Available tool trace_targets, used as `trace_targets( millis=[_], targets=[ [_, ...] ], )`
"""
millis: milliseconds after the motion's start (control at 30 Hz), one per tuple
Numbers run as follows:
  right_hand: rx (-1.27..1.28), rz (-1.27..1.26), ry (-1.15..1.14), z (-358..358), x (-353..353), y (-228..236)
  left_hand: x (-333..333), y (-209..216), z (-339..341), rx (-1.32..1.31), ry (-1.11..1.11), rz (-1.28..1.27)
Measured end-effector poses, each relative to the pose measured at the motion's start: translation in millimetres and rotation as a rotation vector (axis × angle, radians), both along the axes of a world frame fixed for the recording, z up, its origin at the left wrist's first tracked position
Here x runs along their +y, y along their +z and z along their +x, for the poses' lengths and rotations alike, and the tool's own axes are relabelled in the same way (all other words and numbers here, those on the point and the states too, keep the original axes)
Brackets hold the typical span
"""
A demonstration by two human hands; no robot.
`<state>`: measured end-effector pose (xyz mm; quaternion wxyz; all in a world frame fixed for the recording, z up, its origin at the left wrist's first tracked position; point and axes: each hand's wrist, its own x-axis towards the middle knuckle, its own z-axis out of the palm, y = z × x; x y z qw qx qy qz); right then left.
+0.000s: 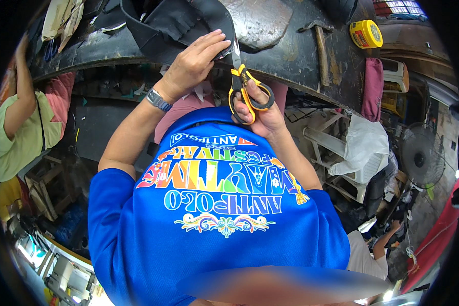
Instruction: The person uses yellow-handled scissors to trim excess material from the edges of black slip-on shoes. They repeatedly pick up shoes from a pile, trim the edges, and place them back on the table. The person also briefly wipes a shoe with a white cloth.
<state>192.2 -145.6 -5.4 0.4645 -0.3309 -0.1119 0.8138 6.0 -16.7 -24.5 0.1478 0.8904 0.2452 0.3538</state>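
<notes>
My right hand (260, 112) grips a pair of scissors (242, 71) with black and yellow handles, thumb and fingers through the loops. The blades point away from me, and they meet the edge of a black sheet-like piece (181, 25) at the table's near edge. On that black piece rests my left hand (196, 61), its fingers stretched out and close together, pressing near the blades. Folds and curved strips of the black material rise beyond it. A watch with a metal band sits on my left wrist.
On the dark worktable (296, 66) lie a grey stone slab (262, 20), a hammer (321, 53) and a yellow tub (365, 34). A maroon cloth (373, 89) hangs off its right edge. White plastic stools (336, 148) and a fan (418, 155) stand right. Another person (25, 127) is at left.
</notes>
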Motion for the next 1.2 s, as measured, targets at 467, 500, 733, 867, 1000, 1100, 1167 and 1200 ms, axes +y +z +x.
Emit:
trace_targets(
  millis=[467, 500, 733, 867, 1000, 1100, 1167, 1200],
  targets=[
    [0.016, 0.061, 0.0, -15.5, 14.7, 6.5, -16.5, 14.0, -17.7, -0.027, -0.027, 0.026],
    [0.009, 0.07, 0.002, -15.4, 12.5, 6.3, -16.8, 13.1, -19.0, -0.018, -0.028, 0.019],
    [0.05, 0.011, 0.018, -9.6, 6.7, 2.9, -17.4, 13.8, -20.5, 0.009, -0.053, -0.041],
    [0.113, -0.037, 0.009, -8.5, 11.0, -0.3, -9.1, 32.7, -27.9, 0.05, -0.176, -0.271],
    [0.046, 0.024, 0.054, -8.4, 12.8, -0.2, 16.5, 58.3, -44.8, -0.102, -0.003, -0.065],
    [0.053, 0.037, 0.066, -9.1, 13.6, -0.9, 47.8, 65.8, -51.5, -0.206, 0.182, 0.072],
    [0.032, 0.042, 0.068, -9.1, 14.0, -2.2, 58.4, 62.2, -52.3, -0.283, 0.357, -0.031],
    [0.021, 0.044, 0.069, -9.0, 14.1, -3.1, 63.9, 61.9, -54.6, -0.355, 0.358, -0.115]
  ],
)
